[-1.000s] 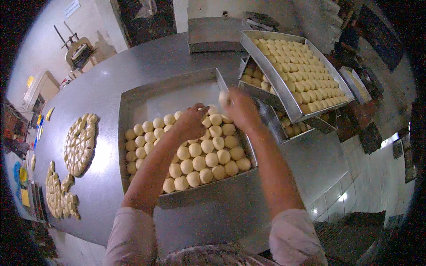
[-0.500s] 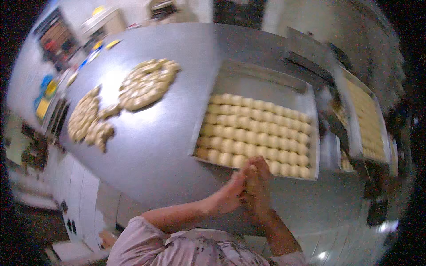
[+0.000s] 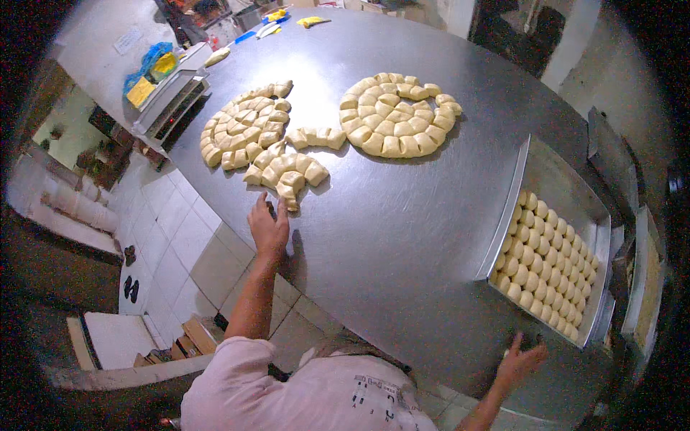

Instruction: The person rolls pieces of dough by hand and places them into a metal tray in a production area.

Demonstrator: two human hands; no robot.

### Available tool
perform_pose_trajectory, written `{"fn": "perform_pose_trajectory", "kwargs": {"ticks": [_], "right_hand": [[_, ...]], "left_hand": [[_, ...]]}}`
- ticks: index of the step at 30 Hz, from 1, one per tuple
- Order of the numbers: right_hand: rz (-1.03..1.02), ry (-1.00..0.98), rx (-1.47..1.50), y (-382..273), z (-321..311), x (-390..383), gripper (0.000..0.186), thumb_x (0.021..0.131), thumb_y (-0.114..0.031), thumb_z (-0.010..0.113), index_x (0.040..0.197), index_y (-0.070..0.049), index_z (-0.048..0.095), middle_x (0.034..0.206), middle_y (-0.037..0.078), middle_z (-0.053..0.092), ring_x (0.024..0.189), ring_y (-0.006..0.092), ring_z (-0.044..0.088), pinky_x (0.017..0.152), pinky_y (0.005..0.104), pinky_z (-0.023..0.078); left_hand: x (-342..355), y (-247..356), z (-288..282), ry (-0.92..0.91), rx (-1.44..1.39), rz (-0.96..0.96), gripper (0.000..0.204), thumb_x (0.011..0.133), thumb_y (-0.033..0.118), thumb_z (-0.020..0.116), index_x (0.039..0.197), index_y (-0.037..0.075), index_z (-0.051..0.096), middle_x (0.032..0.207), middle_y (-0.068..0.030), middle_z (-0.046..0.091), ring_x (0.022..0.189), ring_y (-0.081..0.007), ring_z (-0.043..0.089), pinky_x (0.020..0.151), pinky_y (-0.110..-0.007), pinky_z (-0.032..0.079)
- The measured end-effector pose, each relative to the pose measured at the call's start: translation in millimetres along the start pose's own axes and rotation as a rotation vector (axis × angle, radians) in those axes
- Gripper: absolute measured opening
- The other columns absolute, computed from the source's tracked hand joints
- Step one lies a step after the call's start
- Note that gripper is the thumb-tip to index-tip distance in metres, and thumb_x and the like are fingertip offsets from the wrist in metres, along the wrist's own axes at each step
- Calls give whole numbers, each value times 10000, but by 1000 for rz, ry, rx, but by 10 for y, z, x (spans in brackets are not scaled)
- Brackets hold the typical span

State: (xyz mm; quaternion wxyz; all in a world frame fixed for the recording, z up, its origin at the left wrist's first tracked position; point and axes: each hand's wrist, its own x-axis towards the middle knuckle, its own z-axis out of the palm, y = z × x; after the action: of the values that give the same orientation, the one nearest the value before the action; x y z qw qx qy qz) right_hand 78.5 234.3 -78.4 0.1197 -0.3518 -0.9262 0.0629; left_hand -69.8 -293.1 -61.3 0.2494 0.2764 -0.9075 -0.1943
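My left hand (image 3: pixel 269 228) reaches to the table's near left edge, fingers spread, fingertips at the lowest pieces of a small cluster of cut dough (image 3: pixel 287 172). Whether it touches them is hard to tell. Behind that cluster lie a coil of cut dough pieces (image 3: pixel 248 123) and a short strip of dough (image 3: pixel 315 137). A larger round coil of cut dough (image 3: pixel 394 122) sits to their right. My right hand (image 3: pixel 519 363) is over the table just short of the tray, fingers apart; a pale spot by its thumb is too small to name. Rows of round dough balls (image 3: pixel 548 260) fill the near part of the metal tray (image 3: pixel 504 215).
The steel table (image 3: pixel 402 223) curves across the view. Another long tray (image 3: pixel 645 287) stands beyond its right side. A scale-like white device (image 3: pixel 172 93) with blue and yellow packets is at the left, and yellow packaging (image 3: pixel 313 22) lies at the far edge. Boxes stand on the lower left.
My hands were together by the tray's front edge; now they are apart, the left moved out to the cut dough, the right beside the tray. The view has turned left.
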Motion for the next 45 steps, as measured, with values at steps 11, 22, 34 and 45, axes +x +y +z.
{"fn": "perform_pose_trajectory", "kwargs": {"ticks": [11,22,34,45], "right_hand": [[39,133,170,184,-66,347,376,837,-228,543,1097,33,466,1149,208,446,1129,344,390,950,437,301],[27,236,408,311,-97,481,276,689,-44,565,951,28,520,877,164,553,831,326,525,793,391,405],[-280,118,187,636,-446,241,288,693,-65,605,959,-16,505,1016,174,487,981,330,464,900,406,355],[-473,746,745,-745,-1210,2620,345,732,-27,630,1053,-54,506,1172,136,471,1047,252,473,876,368,418]], "left_hand": [[362,352,392,74,-484,-17,620,771,203,596,1287,13,308,1029,-235,532,922,-354,527,817,-423,411],[-647,1218,-425,-1071,-1072,-32,465,780,185,614,1190,73,426,1002,-77,512,925,-163,500,781,-280,430],[-1157,2175,-217,-1124,-900,82,421,762,106,600,1153,25,468,1079,-89,520,975,-171,494,842,-290,396],[-1463,1957,-361,-919,-864,-69,295,766,93,631,1032,20,527,958,-49,550,859,-131,522,758,-255,438]]}}
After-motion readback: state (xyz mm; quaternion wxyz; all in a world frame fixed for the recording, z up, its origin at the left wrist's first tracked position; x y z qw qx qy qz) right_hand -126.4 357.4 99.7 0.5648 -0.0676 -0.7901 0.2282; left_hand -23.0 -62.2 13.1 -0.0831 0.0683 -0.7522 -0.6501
